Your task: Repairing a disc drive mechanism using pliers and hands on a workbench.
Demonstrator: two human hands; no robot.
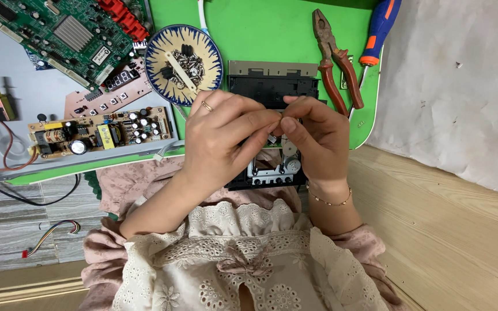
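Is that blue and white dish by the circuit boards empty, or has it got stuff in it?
Not empty. The blue and white dish holds a heap of small dark and metallic parts with a pale strip across them; what each part is cannot be told.

I see both hands over the disc drive mechanism [272, 167], which lies on the mat [260, 34] near my lap. The left hand [220, 141] and the right hand [312, 138] meet above it, fingers [260, 118] touching. Behind the left hand stands a bowl [183, 63] with small parts in it. Left of the bowl lie three circuit boards [99, 131]. Right of the mechanism lie the pliers [335, 60], and the screwdriver [376, 31] just beside them.
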